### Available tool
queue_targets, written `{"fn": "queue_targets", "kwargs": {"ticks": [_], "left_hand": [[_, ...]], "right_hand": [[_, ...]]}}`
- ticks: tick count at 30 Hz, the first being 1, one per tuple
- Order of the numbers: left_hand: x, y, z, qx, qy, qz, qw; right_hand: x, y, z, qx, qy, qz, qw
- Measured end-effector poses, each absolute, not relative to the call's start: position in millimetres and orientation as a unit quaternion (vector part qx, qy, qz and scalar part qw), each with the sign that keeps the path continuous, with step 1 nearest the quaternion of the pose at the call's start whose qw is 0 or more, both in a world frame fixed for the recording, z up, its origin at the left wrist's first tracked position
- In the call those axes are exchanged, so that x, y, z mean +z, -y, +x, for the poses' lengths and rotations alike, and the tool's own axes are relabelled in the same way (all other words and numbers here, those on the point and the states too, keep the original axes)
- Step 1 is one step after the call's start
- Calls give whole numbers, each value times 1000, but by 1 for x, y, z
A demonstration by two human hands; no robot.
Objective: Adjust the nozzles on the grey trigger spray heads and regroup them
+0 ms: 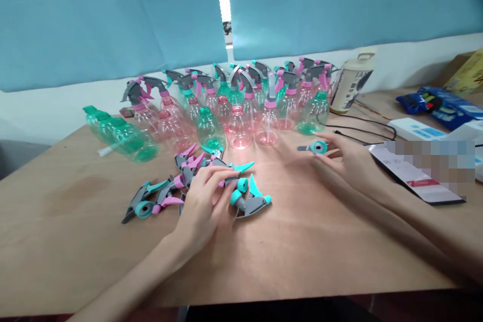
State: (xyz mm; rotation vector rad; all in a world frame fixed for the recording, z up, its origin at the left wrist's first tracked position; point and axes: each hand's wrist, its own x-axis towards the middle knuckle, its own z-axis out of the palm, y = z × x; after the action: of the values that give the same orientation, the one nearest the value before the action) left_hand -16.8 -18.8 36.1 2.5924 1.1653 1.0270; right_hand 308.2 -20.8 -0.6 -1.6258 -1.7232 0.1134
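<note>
My right hand (pixel 345 163) is raised over the right part of the table, its fingers closed on a trigger spray head (pixel 319 148) with a teal collar turned toward me. My left hand (pixel 206 193) reaches into a pile of loose spray heads, thumb and fingers closed around a grey one with a teal collar (pixel 242 184). Just right of it lies another grey-and-teal spray head (pixel 252 206). On its left are a teal-collared head (pixel 143 209) and a pink trigger (pixel 169 202). Behind the pile stand an uncapped green bottle (pixel 210 131) and a clear pink bottle (pixel 240 131).
Rows of bottles with spray heads fitted, such as a pink-collared one (pixel 269 121), stand at the back. Green bottles (pixel 132 141) lean at left. A cream tumbler (pixel 350 83), black cable (pixel 362 128), blue packet (pixel 449 105), power strip (pixel 415 130) and paper-covered board (pixel 418 176) occupy the right.
</note>
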Motion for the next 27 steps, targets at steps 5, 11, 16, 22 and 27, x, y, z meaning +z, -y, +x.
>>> {"fn": "queue_targets", "kwargs": {"ticks": [5,11,16,22,27], "left_hand": [[43,14,-32,272,-429,858,75],[38,20,-26,150,-464,870,71],[34,26,-15,105,-469,876,42],[31,33,-12,221,-453,859,93],[31,40,-11,318,-413,836,169]], "right_hand": [[-15,18,335,-46,741,-628,234],[-11,36,323,-99,751,-625,188],[14,47,289,-13,766,-600,230],[36,50,232,249,780,-494,293],[31,42,198,415,749,-402,325]]}}
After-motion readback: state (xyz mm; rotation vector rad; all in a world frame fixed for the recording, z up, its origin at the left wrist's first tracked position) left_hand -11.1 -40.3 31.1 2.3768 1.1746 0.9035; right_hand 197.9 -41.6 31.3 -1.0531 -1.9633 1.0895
